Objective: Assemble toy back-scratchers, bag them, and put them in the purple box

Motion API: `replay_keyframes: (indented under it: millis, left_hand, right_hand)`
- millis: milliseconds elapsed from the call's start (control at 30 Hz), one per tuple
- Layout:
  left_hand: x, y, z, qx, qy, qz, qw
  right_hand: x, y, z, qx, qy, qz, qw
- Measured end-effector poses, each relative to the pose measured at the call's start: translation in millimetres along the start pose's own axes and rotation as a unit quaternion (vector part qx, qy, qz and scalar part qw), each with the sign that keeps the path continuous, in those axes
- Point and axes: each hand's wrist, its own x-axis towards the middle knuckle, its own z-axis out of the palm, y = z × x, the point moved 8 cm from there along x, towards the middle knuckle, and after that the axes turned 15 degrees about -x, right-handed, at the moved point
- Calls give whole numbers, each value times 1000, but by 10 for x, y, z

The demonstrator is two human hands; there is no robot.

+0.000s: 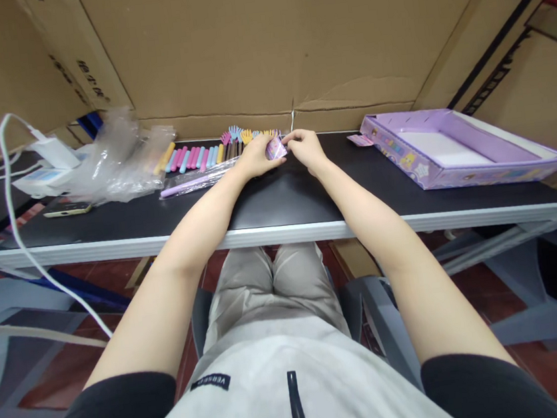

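Note:
My left hand [256, 157] is closed around a small pink and purple printed card [275, 147], held just above the black table. Close to the card's right edge, the fingertips of my right hand [305, 147] are pinched together; what lies between them is too small to make out. Behind and left of my left hand are several colourful sticks with claw-like ends, which look like back scratchers [236, 133]. Their coloured handles [197, 158] lie side by side in a row. A purple stick in clear plastic wrap [190, 184] lies in front, partly behind my left forearm.
On the right stands a shallow purple printed box [423, 176], with another small pink card [360, 140] beside it. Crumpled clear plastic bags [120, 163], a phone-like device [67, 209] and a white charger with cable [57, 152] occupy the left. Cardboard walls [240, 45] enclose the back.

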Motion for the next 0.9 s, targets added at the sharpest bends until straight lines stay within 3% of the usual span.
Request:
replay_keyframes:
  millis: [300, 500, 700, 900]
  left_hand:
    - [11, -62, 2, 1, 2, 6, 1000]
    - [22, -71, 7, -9, 11, 7, 1000]
    - [21, -56, 3, -22, 14, 9, 1000]
    - [23, -53, 17, -13, 9, 13, 1000]
  right_hand:
    - [-45, 26, 31, 28, -18, 42, 999]
    - [14, 112, -45, 86, 36, 101, 991]
    - [-12, 172, 24, 133, -23, 154, 979]
    - [-51, 131, 38, 173, -25, 156, 972]
